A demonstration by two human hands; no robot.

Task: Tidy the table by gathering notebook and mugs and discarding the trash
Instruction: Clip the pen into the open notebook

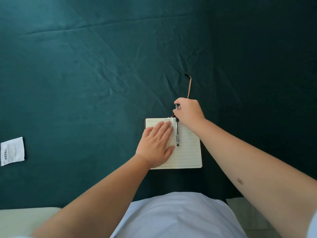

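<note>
An open lined notebook (187, 148) with a dark cover lies on the green-clothed table (85, 74) near its front edge. My left hand (157, 145) rests flat on the left page, fingers spread. A black pen (177, 133) lies along the centre fold. My right hand (187, 111) is closed around the pen's far end at the top of the notebook. A brown strap (189, 86) runs away from the notebook beyond my right hand. A white printed slip of paper (12, 151) lies at the far left edge. No mugs are in view.
The dark green cloth covers the whole table and is creased in places. The table's front edge runs just ahead of my body, with pale floor (25, 220) below it at the left and right.
</note>
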